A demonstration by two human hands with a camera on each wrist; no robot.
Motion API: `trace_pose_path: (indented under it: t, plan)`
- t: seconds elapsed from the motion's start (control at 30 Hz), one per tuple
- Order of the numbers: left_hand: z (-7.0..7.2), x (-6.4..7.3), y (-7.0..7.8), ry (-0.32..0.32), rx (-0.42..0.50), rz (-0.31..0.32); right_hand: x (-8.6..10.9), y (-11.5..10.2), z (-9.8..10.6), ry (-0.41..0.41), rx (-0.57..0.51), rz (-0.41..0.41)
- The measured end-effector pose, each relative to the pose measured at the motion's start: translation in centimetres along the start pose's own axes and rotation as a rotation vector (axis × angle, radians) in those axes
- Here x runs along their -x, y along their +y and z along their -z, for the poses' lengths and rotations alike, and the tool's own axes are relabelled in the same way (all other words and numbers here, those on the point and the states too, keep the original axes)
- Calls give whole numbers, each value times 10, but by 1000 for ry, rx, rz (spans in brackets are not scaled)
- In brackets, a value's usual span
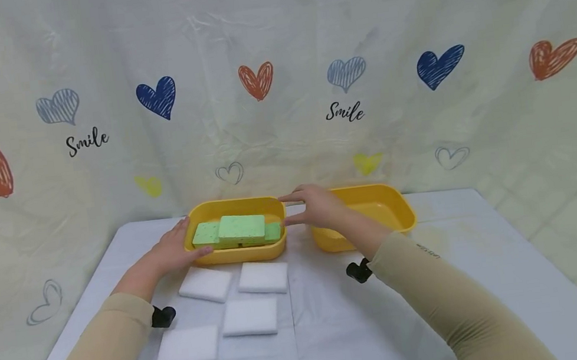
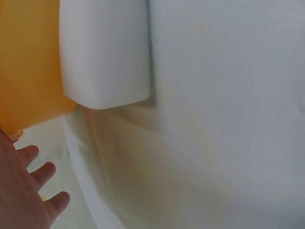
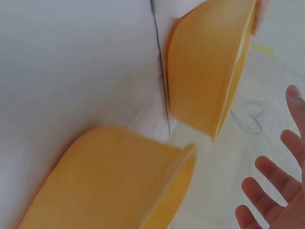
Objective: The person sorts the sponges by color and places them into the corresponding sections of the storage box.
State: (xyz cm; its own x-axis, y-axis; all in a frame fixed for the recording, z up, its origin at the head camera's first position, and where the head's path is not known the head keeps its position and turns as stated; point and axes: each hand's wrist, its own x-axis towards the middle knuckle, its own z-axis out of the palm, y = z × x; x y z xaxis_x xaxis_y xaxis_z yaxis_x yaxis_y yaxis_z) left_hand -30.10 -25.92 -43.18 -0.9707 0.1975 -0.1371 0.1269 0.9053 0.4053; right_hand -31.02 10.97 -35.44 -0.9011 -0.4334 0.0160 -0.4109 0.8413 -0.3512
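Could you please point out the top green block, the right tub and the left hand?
Top green block (image 1: 241,226): head view, upper face.
Right tub (image 1: 386,210): head view, inner surface.
Left hand (image 1: 171,252): head view, back.

Tub left of centre (image 1: 238,256): yellow plastic, smooth, slight sheen along the rim. Tub right of centre (image 1: 382,208): same smooth plastic, soft gloss on its inner floor. Green blocks (image 1: 242,228), centre-left: sponge-like, matt, pitted. White pads (image 1: 250,317), lower left: matt foam by the look, fine and even. Table cover (image 1: 348,327), lower middle: pale cloth, matt, creased. Backdrop (image 1: 291,13), upper frame: thin sheeting, wrinkled, faintly shiny. Sleeves (image 1: 457,297), lower corners: matt beige fabric, puckered at right.
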Motion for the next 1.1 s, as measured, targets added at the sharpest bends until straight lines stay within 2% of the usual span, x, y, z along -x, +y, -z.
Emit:
trace_pose_path:
  t: [0.2, 0.33, 0.47, 0.6, 0.73, 0.9, 1.1]
  plan:
    - [-1, 0, 2, -20, 8, 24, 31, 31, 13, 7, -89, -126]
    - [-1, 1, 3, -25, 10, 25, 57, 58, 19, 27, -119, -161]
    - [0, 2, 4, -18, 5, 19, 83, 86, 23, 54, -76, -171]
    - [2, 3, 6, -20, 2, 17, 108, 112, 29, 66, -17, -228]
    - [3, 4, 6, -22, 5, 19, 129, 134, 35, 68, -19, -289]
    - [2, 3, 5, -24, 8, 26, 146, 152, 40, 90, -27, -320]
    - [0, 1, 2, -16, 10, 21, 150, 174, 37, 75, -97, -384]
